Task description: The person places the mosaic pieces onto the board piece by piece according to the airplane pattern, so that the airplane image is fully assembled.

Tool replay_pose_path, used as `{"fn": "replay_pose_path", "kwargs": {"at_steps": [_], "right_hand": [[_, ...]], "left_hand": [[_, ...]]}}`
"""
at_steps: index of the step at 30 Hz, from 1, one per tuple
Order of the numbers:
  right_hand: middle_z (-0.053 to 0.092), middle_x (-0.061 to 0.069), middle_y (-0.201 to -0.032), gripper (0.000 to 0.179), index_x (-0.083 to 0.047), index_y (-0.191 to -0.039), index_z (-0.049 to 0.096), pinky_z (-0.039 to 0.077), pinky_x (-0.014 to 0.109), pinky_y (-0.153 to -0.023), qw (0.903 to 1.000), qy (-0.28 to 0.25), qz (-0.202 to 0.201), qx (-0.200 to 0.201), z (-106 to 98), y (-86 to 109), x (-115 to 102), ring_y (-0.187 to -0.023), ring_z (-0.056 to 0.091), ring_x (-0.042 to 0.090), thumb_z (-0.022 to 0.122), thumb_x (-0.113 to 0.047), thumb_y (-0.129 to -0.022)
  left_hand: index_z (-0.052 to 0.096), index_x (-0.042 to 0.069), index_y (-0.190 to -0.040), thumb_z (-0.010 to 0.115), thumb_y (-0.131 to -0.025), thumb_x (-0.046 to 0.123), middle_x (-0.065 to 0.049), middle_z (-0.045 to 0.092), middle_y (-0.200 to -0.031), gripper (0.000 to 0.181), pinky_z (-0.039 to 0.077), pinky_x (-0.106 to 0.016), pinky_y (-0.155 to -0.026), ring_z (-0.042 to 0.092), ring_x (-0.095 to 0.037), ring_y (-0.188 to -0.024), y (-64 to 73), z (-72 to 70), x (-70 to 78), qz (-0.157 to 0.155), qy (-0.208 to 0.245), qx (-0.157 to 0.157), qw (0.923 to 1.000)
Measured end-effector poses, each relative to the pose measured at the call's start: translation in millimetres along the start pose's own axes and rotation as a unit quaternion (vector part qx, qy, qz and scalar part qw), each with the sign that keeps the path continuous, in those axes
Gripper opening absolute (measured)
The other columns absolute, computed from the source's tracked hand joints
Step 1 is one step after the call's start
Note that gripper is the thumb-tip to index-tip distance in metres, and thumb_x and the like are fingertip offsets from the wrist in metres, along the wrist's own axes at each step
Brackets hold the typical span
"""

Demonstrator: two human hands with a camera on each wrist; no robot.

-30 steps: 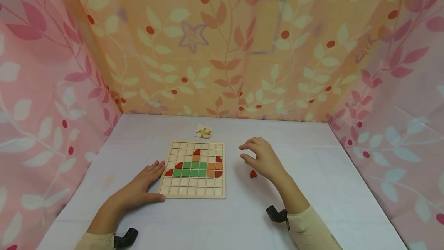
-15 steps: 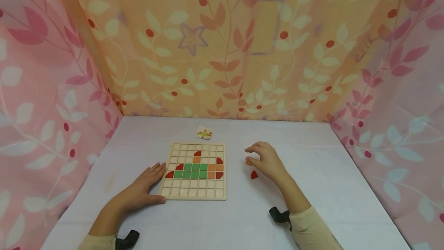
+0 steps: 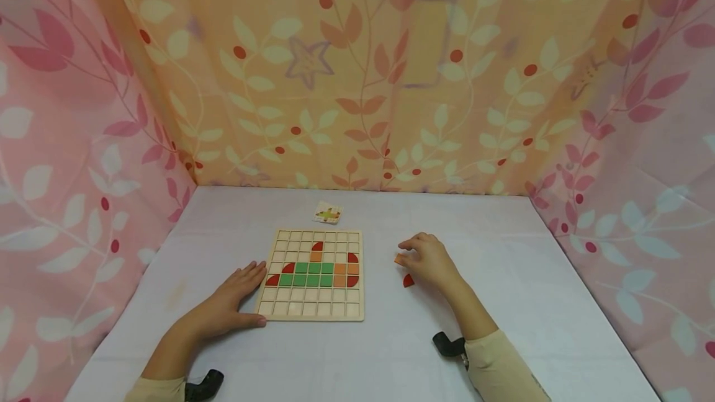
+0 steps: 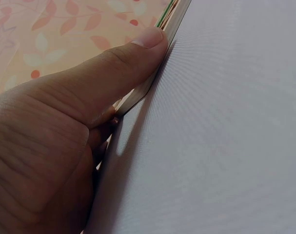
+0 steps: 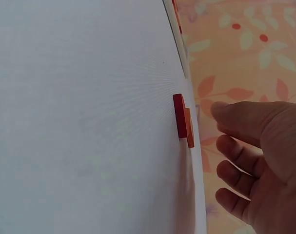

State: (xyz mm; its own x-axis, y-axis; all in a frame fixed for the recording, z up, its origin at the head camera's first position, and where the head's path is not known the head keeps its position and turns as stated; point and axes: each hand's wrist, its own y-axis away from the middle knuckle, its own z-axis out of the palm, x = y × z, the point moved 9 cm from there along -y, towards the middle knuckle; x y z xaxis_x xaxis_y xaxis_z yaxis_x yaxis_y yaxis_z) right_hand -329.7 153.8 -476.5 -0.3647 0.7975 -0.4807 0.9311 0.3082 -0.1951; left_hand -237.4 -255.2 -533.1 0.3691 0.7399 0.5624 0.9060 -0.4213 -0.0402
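Observation:
My left hand [image 3: 231, 296] lies along the left side of a wooden grid board [image 3: 307, 310], its fingers straight. The left wrist view has the thumb [image 4: 150, 38] against the board's edge. In the grid sit green squares [image 3: 306, 273], orange squares [image 3: 339, 275] and red quarter-round pieces [image 3: 318, 245]. Right of the board my right hand [image 3: 430, 260] hovers with relaxed, bent fingers and nothing between them. Below it a loose orange piece [image 3: 398, 259] and a loose red quarter-round piece [image 3: 408, 280] lie on the table; the right wrist view shows the fingers apart from both.
A small picture card [image 3: 328, 212] lies just behind the board on the white-covered table [image 3: 346, 358]. Floral cloth [image 3: 357, 79] hangs at the back and both sides. Each wrist wears a black camera mount [image 3: 449, 345].
My right hand has shifted slightly right and nearer to me, and the loose orange piece has come into view by its thumb. The left hand stays at the board.

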Motion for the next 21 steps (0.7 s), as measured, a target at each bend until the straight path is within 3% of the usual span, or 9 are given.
{"fn": "replay_pose_path", "kwargs": {"at_steps": [10, 21], "right_hand": [[0.071, 0.005, -0.112, 0.029, -0.012, -0.112, 0.079, 0.048, 0.049, -0.099, 0.9997, 0.011, 0.01, -0.018, 15, 0.1, 15, -0.11, 0.062, 0.03, 0.082, -0.026, -0.087], [0.071, 0.003, -0.107, 0.028, -0.013, -0.11, 0.079, 0.048, 0.049, -0.095, 0.9996, 0.023, -0.009, -0.012, 19, -0.5, 15, -0.105, 0.062, 0.029, 0.084, -0.021, -0.085]], "left_hand": [[0.036, 0.004, -0.159, 0.082, -0.074, 0.063, -0.011, 0.029, -0.168, 0.113, -0.011, -0.004, -0.115, 0.018, -0.04, -0.156, -0.1, -1.1, 2.8, 0.007, -0.004, 0.006, 0.9999], [0.036, 0.001, -0.158, 0.082, -0.074, 0.062, -0.014, 0.03, -0.167, 0.114, -0.011, -0.004, -0.115, 0.019, -0.043, -0.155, 1.1, -2.9, 5.2, 0.017, -0.007, 0.012, 0.9998]]}}
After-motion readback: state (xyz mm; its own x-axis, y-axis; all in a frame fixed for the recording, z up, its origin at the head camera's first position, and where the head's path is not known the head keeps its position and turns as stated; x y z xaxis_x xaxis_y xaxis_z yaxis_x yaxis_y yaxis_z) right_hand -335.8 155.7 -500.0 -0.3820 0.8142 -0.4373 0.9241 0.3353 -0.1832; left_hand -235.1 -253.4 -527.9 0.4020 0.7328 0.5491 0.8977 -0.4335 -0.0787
